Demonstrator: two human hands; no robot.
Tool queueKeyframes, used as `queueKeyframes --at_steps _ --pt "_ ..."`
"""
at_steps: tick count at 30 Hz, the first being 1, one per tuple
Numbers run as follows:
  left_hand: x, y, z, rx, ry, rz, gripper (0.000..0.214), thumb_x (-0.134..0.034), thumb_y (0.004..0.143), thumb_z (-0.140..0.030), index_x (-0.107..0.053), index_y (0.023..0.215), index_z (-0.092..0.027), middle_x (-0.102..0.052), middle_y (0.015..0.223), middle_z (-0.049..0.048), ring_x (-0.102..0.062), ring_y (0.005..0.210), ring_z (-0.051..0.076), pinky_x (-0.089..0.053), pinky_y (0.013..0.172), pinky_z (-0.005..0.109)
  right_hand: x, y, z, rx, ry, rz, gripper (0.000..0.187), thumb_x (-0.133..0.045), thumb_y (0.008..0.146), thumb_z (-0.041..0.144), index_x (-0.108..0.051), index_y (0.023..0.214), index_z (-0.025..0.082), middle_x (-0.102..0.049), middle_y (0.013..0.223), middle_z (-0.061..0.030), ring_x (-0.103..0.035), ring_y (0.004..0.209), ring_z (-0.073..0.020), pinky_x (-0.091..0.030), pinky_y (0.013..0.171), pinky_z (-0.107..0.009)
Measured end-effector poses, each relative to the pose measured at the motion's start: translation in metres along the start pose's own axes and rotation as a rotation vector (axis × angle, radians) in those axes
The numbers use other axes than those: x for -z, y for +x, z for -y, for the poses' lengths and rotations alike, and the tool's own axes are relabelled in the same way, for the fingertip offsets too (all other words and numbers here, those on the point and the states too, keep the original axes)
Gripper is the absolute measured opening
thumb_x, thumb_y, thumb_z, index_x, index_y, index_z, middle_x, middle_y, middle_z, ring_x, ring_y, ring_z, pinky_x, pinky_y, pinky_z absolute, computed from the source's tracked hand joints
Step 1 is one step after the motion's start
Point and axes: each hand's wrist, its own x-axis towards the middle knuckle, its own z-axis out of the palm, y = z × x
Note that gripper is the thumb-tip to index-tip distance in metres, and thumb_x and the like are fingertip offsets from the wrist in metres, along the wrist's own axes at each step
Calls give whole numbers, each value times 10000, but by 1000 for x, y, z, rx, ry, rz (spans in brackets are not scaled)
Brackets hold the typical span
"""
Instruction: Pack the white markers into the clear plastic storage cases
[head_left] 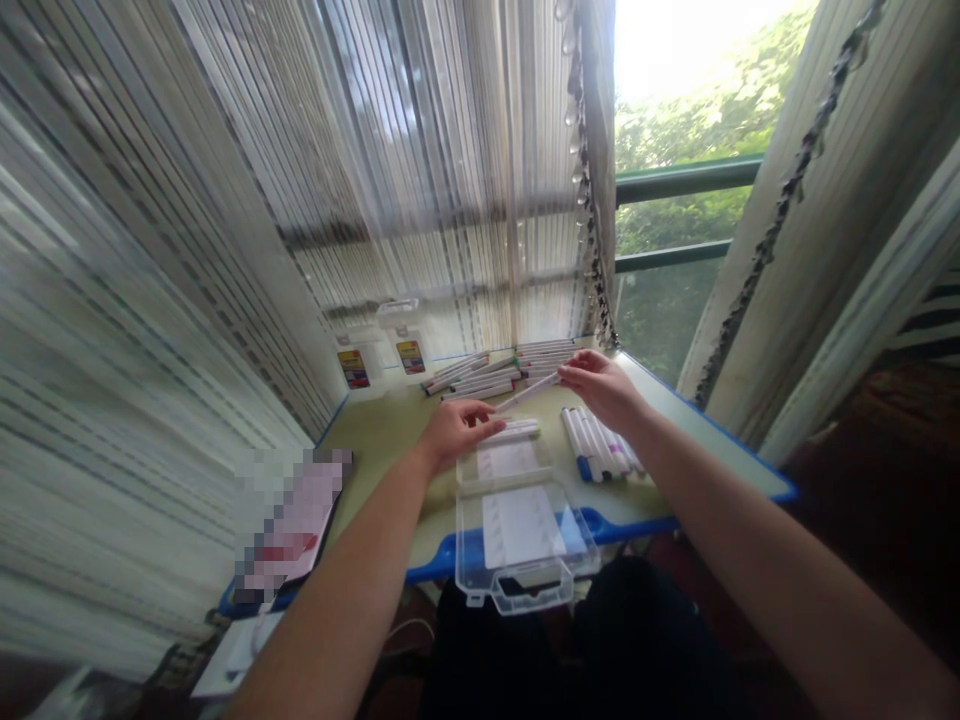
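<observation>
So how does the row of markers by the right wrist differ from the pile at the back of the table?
The row of markers lies neat, side by side, ends toward the person, beside the right hand, which holds one marker; the pile of markers lies looser, crosswise and angled. The row is near the clear case; the pile is far back by the curtain. Both show pale barrels with coloured ends.

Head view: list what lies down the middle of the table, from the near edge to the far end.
clear plastic case → left hand → marker held by the right hand → pile of markers
</observation>
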Motion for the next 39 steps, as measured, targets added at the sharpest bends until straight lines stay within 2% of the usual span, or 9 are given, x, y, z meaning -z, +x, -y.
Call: queueKeyframes --at_steps 6,13,17,23,27,31,35,39 --pt "0 2 7 13 -182 -26 361 -622 722 -464 -688 865 -140 -671 746 32 -571 651 132 -454 614 244 -10 -7 -2 -60 -16 90 429 -830 498 376 -474 661 201 -525 639 62 -543 610 -81 -477 651 -246" --pt "2 0 6 18 -91 -115 316 -539 782 -429 -659 843 -143 -648 682 14 -550 627 124 -437 602 230 -5 -8 -6 -59 -86 80 369 -813 509 363 -596 754 193 -618 695 27 -594 647 -111 -488 662 -269" --pt "6 -5 3 -22 48 -184 277 -515 799 -379 -657 819 -142 -583 632 -7 -479 578 101 -404 572 220 -7 -12 -8 54 -318 61 326 -750 585 416 -648 784 180 -644 685 -6 -567 605 -123 -468 582 -268" --pt "14 -21 -5 -8 -49 -293 291 -546 778 -365 -662 926 -143 -582 673 -2 -480 590 101 -416 560 214 -19 -23 0 307 -785 82 260 -600 762 383 -709 878 177 -684 731 -46 -574 615 -147 -467 605 -277" --pt "9 -35 -2 -36 21 -289 269 -540 809 -366 -677 925 -166 -634 761 22 -514 632 112 -452 622 234 -21 -38 -2 425 -952 74 209 -555 817 319 -720 887 210 -717 825 -59 -621 723 -181 -491 701 -310" --pt "2 -44 5 -97 128 -225 248 -526 844 -340 -688 937 -176 -651 862 50 -562 747 139 -475 746 275 -15 -51 -15 508 -1047 81 167 -563 832 278 -721 859 231 -731 870 -58 -630 832 -210 -486 803 -354" --pt "-2 -46 10 -105 204 -226 243 -531 853 -316 -704 928 -162 -623 907 80 -580 887 177 -459 858 318 -11 -56 -24 477 -1113 141 150 -585 822 249 -730 849 226 -736 836 -49 -626 811 -206 -493 772 -332" --pt "-4 -47 11 -74 250 -198 224 -551 841 -296 -712 935 -172 -610 898 72 -584 891 180 -455 876 325 -11 -55 -27 384 -1190 184 156 -592 806 227 -738 858 229 -735 812 -38 -632 804 -202 -498 764 -322"
